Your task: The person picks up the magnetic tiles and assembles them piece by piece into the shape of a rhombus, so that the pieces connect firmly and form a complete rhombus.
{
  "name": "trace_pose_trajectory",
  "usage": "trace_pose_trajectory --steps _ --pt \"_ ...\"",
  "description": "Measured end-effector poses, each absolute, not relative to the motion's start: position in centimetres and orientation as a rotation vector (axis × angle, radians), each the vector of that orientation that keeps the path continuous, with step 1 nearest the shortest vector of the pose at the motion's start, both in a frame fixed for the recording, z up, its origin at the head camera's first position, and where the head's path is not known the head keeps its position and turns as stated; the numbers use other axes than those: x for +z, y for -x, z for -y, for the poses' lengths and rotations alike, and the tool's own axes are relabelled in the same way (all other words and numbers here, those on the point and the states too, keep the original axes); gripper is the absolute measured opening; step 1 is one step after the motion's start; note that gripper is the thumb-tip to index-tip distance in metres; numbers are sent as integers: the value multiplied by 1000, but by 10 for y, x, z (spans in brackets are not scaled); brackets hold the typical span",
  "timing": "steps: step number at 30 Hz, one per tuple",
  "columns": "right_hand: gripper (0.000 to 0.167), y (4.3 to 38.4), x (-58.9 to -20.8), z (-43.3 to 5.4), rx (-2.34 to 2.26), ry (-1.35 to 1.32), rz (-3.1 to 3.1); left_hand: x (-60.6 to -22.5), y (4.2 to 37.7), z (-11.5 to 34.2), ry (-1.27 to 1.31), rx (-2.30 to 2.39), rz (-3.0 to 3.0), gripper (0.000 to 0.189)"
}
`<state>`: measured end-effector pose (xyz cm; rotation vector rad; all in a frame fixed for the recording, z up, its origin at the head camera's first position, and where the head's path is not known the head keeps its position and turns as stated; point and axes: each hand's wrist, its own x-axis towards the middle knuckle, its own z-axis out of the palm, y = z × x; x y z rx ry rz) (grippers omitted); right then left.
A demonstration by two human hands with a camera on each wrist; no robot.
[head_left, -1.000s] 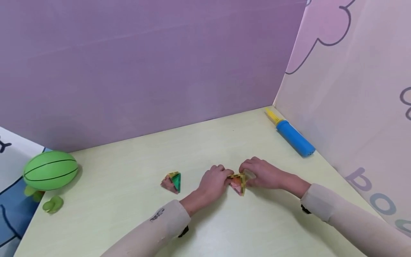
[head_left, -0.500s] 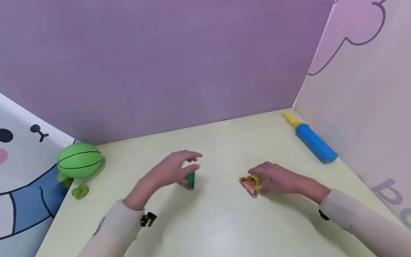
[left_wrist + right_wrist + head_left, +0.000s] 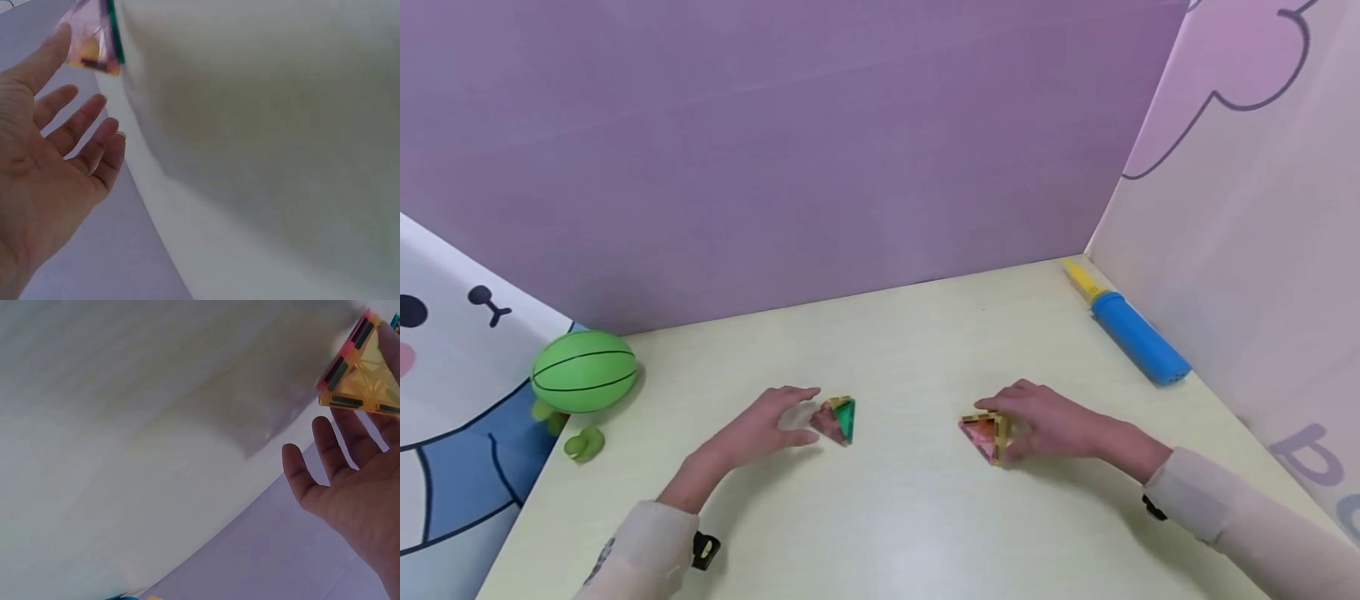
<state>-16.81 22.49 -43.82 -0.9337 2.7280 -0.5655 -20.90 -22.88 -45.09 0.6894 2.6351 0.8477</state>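
Two small pyramids of see-through magnetic tiles rest on the table. My left hand (image 3: 752, 429) is just left of the left pyramid (image 3: 830, 422), thumb and fingers spread towards it. That pyramid shows pink, green and yellow sides; in the left wrist view the thumb overlaps the pink tile (image 3: 87, 31). At the right pyramid (image 3: 981, 433), pink and orange with yellow edges, my right hand (image 3: 1048, 421) pinches the right side between thumb and index finger. The right wrist view shows the thumb over its yellow tile (image 3: 365, 378), the other fingers loosely bent below.
A green ball (image 3: 583, 371) with black lines and a small green curled object (image 3: 584, 444) are at the table's left edge. A blue pump (image 3: 1138, 337) with a yellow nozzle lies at the back right. A purple wall (image 3: 775, 167) rises behind the pale table (image 3: 895, 517).
My left hand has let go of the right pyramid and moved left, passing over the left pyramid to its left side. My right hand stays at the right pyramid. The head view has shifted left.
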Motion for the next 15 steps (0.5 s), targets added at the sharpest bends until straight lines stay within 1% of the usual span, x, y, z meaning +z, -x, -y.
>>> trace_pose_trajectory --steps 3,7,10,15 --pt "72 166 -442 -223 -522 988 -2803 -456 209 223 -737 875 -2636 75" --pt "65 165 -446 -218 -486 1031 -2896 -458 211 215 -767 878 -2633 73" --pt "62 166 -447 -215 -461 1003 -2937 -461 213 209 -756 867 -2628 71" --pt "65 168 -447 -211 -416 923 -2940 -462 215 201 -727 881 -2620 64"
